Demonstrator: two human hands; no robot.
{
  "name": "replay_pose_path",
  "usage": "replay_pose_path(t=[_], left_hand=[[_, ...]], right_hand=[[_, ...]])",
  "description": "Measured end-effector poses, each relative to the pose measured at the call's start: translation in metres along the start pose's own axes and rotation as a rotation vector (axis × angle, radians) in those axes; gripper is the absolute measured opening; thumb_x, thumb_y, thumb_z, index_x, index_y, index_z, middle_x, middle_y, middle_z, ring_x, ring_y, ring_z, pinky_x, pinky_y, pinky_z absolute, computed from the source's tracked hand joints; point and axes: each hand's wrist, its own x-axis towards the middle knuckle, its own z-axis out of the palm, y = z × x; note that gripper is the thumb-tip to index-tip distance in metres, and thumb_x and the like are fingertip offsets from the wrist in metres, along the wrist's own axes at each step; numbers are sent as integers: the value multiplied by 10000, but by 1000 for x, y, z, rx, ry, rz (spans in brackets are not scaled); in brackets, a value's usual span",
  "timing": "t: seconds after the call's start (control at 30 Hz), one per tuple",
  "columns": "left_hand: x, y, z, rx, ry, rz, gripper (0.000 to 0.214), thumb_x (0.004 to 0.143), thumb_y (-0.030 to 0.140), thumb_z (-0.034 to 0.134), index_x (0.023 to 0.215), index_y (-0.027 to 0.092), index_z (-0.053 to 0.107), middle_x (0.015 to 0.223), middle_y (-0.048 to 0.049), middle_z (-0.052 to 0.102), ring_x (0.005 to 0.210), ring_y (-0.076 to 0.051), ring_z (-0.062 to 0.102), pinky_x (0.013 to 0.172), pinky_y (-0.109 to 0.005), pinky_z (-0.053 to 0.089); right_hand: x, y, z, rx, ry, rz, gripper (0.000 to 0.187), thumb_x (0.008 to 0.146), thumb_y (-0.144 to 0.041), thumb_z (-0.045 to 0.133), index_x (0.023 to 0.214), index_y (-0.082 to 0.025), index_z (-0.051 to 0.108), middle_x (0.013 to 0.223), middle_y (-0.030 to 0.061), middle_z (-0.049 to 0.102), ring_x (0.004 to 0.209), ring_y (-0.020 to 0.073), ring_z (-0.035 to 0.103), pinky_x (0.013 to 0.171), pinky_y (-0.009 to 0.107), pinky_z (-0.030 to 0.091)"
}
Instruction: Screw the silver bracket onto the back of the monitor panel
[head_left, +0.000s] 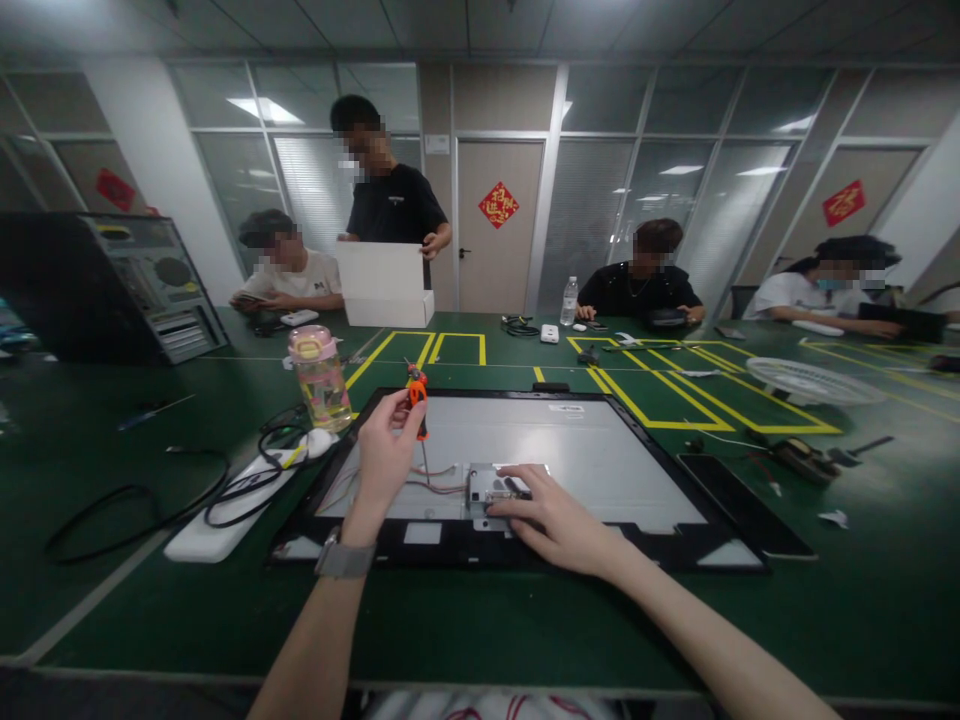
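Raised over the left part of a dark-framed display panel [600,450], my left hand [386,450] is closed on an orange and black screwdriver [418,408]. Its thin shaft points down, the tip near some thin wires [442,488] on the grey metal back. My right hand [559,515] lies with stretched fingers on a small metal box [480,485] at the panel's lower middle. The fingers cover part of the box, so its right side is hidden. A grey watch strap [345,558] circles my left wrist.
Left stand a pink-lidded bottle [319,375], a white power strip [232,505] with black cables, and a computer case [112,285]. A phone-like black slab [742,505] and a dark tool [806,458] lie right. Several people sit or stand across the table, one with a white box [382,285].
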Motion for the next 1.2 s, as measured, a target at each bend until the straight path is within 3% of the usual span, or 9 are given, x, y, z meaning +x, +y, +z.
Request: replay_pose_path(t=[0.1, 0.3, 0.47, 0.6, 0.73, 0.8, 0.93, 1.03, 1.2], left_hand=[[0, 1, 0, -14, -9, 0, 338, 816, 406, 586, 1014, 138, 640, 888, -74, 676, 745, -177, 636, 688, -283, 525], [-1, 1, 3, 8, -3, 20, 317, 822, 384, 585, 1014, 140, 647, 866, -71, 672, 727, -174, 628, 682, -288, 522], [-6, 5, 5, 21, 13, 66, 296, 820, 384, 594, 1004, 157, 645, 857, -61, 669, 708, -173, 623, 679, -296, 525], [-8, 11, 5, -119, 91, 57, 290, 798, 372, 629, 993, 158, 614, 886, -57, 656, 767, -170, 637, 734, -295, 533], [-8, 13, 13, -409, 141, -95, 323, 793, 417, 621, 973, 170, 517, 869, -44, 649, 809, -174, 664, 754, -321, 557], [-12, 13, 23, -548, 78, -187, 338, 805, 454, 594, 963, 189, 454, 851, -30, 649, 791, -182, 681, 723, -353, 574], [-29, 21, 45, -651, -101, -318, 367, 813, 447, 595, 1021, 199, 422, 858, -33, 662, 756, -185, 695, 666, -348, 589], [-43, 27, 57, -590, -226, -269, 364, 837, 393, 585, 1106, 202, 432, 860, -33, 659, 785, -190, 696, 673, -318, 585], [-55, 29, 63, -532, -313, -190, 350, 868, 349, 561, 1164, 210, 439, 891, -28, 639, 872, -195, 686, 722, -311, 577]], right_hand=[[0, -2, -1, -72, 3, -8, 379, 862, -147, 506, 1192, -298, 613, 1378, 79, 418, 1243, 294, 401, 1003, 474, 414], [4, -11, -3, -292, -15, -137, 348, 877, -221, 517, 1215, -218, 599, 1379, 115, 480, 1264, 315, 412, 1134, 547, 231], [1, -11, 1, -253, 18, -124, 371, 907, -254, 497, 1274, -264, 543, 1393, 92, 474, 1260, 300, 430, 1115, 532, 284], [-3, 8, 6, -108, 192, 24, 423, 940, -258, 437, 1363, -277, 439, 1368, 125, 468, 1235, 296, 451, 1014, 500, 416], [-8, 43, -1, 158, 346, 214, 368, 944, -371, 454, 1293, -260, 497, 1249, 105, 545, 1168, 269, 516, 1008, 471, 423], [-12, 61, -9, 320, 272, 276, 403, 917, -439, 501, 1263, -233, 527, 1220, 100, 574, 1156, 265, 535, 1015, 463, 417], [-23, 82, -23, 516, -18, 289, 594, 773, -475, 695, 1281, -220, 523, 1321, 95, 537, 1223, 273, 493, 1073, 456, 356], [-25, 84, -21, 463, -34, 282, 682, 725, -465, 740, 1314, -224, 493, 1345, 98, 503, 1251, 279, 454, 1091, 463, 324], [-23, 79, -11, 393, 11, 269, 701, 692, -426, 769, 1303, -224, 491, 1314, 95, 495, 1235, 279, 448, 1078, 457, 336]])
